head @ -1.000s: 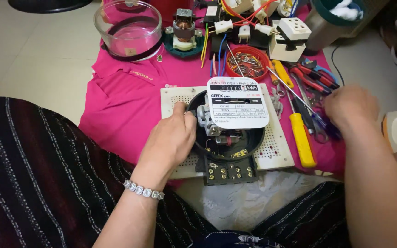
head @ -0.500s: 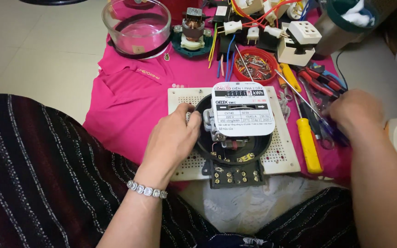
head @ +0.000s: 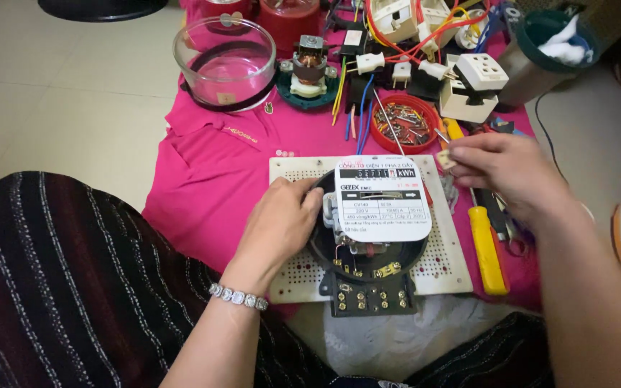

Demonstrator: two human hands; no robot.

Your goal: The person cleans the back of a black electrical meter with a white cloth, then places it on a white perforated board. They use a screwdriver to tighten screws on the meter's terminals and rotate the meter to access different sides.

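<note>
Left hand [head: 278, 223]: palm down, fingers curled, thumb forward, forearm extending from lower left. Right hand [head: 501, 172]: raised, knuckles up, thumb and index fingertips [head: 448, 159] pinched together; forearm enters from lower right.

Light tiled floor [head: 73, 93] w/ a pink shirt [head: 210, 165] spread on it under both hands; glass bowl [head: 226, 61] sits on the shirt, up past the left hand [head: 278, 223].
</note>
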